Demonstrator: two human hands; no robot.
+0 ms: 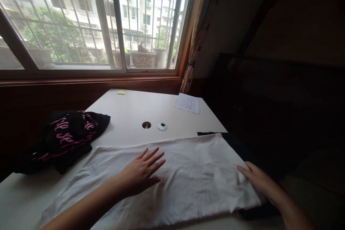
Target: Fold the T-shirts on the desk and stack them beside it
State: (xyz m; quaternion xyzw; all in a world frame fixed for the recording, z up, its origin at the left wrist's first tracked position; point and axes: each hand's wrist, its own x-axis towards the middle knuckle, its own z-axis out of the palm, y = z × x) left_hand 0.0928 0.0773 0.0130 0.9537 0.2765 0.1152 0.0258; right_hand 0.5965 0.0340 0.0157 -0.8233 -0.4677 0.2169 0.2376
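A white cloth (199, 172) is spread over the near part of the table, with soft wrinkles on its right half. My left hand (142, 172) lies over the middle of it, palm down, fingers spread and holding nothing. At the cloth's right edge is my right hand (260, 181), its thumb on top and the edge between thumb and fingers; most of those fingers are hidden. Dark fabric (234, 143) shows from beneath the cloth along its right side and near corner.
A crumpled black garment with pink lettering (71, 136) lies at the table's left edge. Farther back on the white table (129, 111) are a cable hole (146, 125), its round cover (162, 127), papers (188, 103) and a yellow note (122, 92). A barred window stands behind.
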